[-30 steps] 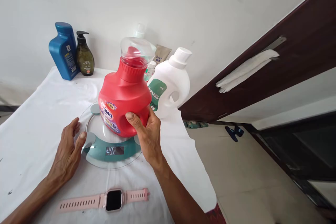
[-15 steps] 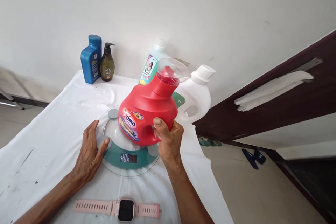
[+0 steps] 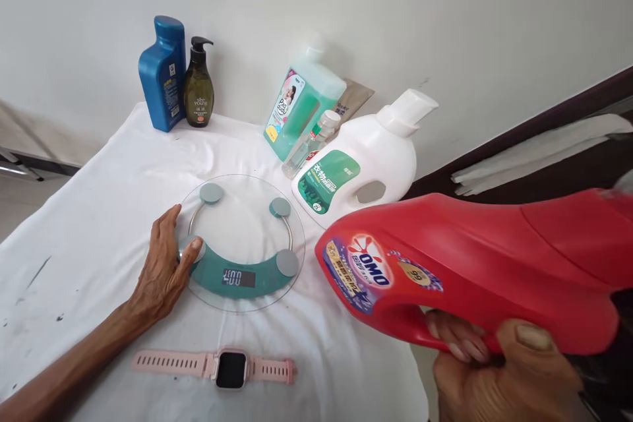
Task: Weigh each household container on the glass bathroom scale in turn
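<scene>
Red Jug Held in Right Hand, Neck End Out of Frame

The right hand [image 3: 509, 369] was closed around the handle of the red jug [image 3: 475, 257], which was tipped sideways to the right of the glass scale [image 3: 242, 237]. The frame's right edge cut off the jug's neck end; the handle partly hid the gripping fingers. The left hand [image 3: 161, 264] was unclenched against the scale's left edge, thumb covering part of a disc. The display digits were hard to read.

The white jug [image 3: 380, 151] partly covered the small clear bottle [image 3: 306, 148] and the pouch [image 3: 357, 95]. Opaque walls concealed the contents of both jugs. The translucent bottle [image 3: 301, 109] showed green contents; its cap blurred into the wall.
</scene>
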The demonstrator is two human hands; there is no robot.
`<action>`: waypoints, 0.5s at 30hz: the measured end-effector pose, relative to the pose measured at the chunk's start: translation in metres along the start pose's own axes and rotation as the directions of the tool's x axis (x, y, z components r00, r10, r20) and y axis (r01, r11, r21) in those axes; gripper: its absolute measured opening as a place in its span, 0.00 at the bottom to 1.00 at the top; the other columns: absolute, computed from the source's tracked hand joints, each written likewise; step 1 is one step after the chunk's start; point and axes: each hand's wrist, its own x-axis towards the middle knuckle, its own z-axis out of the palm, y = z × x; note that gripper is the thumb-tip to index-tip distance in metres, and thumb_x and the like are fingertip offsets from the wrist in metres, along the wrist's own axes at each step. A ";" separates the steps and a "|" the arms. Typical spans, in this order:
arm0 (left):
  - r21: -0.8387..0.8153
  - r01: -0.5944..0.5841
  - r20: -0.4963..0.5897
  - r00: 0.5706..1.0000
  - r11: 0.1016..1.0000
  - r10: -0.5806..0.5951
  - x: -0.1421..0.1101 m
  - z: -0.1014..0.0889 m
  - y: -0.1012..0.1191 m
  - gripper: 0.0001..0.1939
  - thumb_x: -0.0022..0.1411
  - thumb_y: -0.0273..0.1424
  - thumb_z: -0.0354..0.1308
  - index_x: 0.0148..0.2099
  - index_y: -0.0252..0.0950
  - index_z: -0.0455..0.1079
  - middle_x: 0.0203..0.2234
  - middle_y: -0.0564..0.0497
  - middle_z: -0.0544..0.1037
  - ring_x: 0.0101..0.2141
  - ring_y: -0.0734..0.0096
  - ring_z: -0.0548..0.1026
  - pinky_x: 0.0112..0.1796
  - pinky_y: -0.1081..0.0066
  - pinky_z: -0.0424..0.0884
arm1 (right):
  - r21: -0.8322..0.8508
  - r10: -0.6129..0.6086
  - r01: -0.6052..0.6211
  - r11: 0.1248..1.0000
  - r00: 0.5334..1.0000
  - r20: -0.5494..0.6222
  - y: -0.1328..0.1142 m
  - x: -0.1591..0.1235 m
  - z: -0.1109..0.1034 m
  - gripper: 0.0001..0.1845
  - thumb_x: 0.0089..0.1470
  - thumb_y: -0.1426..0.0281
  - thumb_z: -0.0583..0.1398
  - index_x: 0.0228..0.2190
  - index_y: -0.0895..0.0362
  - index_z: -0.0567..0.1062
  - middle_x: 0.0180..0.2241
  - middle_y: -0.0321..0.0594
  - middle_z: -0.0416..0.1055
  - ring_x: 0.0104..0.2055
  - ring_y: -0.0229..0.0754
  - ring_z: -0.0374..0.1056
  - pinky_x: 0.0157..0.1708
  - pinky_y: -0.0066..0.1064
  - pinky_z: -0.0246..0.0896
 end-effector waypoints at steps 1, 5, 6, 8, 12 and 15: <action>0.009 0.004 -0.002 1.000 1.000 -0.004 0.000 0.000 0.000 0.44 0.71 0.58 0.44 0.74 0.30 0.50 0.67 0.32 0.61 0.65 0.41 0.65 0.65 0.35 0.61 | -0.015 -0.004 0.003 1.000 0.999 -0.038 0.001 0.000 -0.005 0.29 0.40 0.61 0.73 0.14 0.55 0.58 0.13 0.25 0.46 0.15 0.28 0.42 0.14 0.25 0.45; 0.023 0.018 -0.005 1.000 1.000 -0.018 0.001 -0.001 0.000 0.45 0.70 0.59 0.44 0.74 0.28 0.51 0.67 0.31 0.61 0.65 0.41 0.66 0.65 0.36 0.61 | -0.023 -0.013 0.010 1.000 0.994 -0.112 0.021 0.003 -0.015 0.29 0.39 0.59 0.74 0.13 0.54 0.59 0.12 0.26 0.49 0.15 0.29 0.45 0.15 0.27 0.47; 0.024 0.021 -0.006 1.000 0.999 -0.021 0.001 -0.001 0.000 0.45 0.70 0.59 0.44 0.74 0.28 0.51 0.67 0.31 0.61 0.65 0.41 0.66 0.65 0.35 0.61 | -0.014 -0.005 0.003 1.000 0.994 -0.110 0.028 0.003 -0.015 0.29 0.39 0.59 0.74 0.13 0.54 0.59 0.12 0.25 0.49 0.15 0.29 0.46 0.15 0.27 0.48; 0.023 0.027 -0.011 1.000 0.999 -0.027 0.001 -0.002 0.001 0.45 0.70 0.59 0.44 0.74 0.28 0.51 0.67 0.30 0.62 0.64 0.40 0.67 0.65 0.34 0.61 | -0.002 0.008 -0.009 1.000 0.993 -0.116 0.042 0.005 -0.011 0.30 0.40 0.56 0.74 0.13 0.54 0.60 0.12 0.25 0.49 0.14 0.29 0.46 0.15 0.26 0.48; 0.021 0.023 -0.010 1.000 1.000 -0.023 0.001 -0.002 0.001 0.46 0.70 0.59 0.44 0.74 0.27 0.52 0.66 0.30 0.62 0.63 0.40 0.68 0.64 0.34 0.63 | -0.015 -0.039 0.037 0.999 0.986 -0.161 0.063 0.006 0.005 0.31 0.41 0.54 0.74 0.14 0.54 0.60 0.12 0.25 0.50 0.15 0.29 0.46 0.15 0.27 0.49; 0.016 -0.001 -0.019 1.000 1.000 0.002 0.001 0.000 -0.001 0.44 0.71 0.58 0.44 0.73 0.28 0.52 0.66 0.31 0.63 0.65 0.41 0.65 0.65 0.36 0.62 | -0.032 -0.082 0.078 0.996 0.982 -0.171 0.071 0.005 0.007 0.28 0.44 0.54 0.73 0.17 0.54 0.62 0.13 0.25 0.51 0.16 0.30 0.47 0.16 0.27 0.50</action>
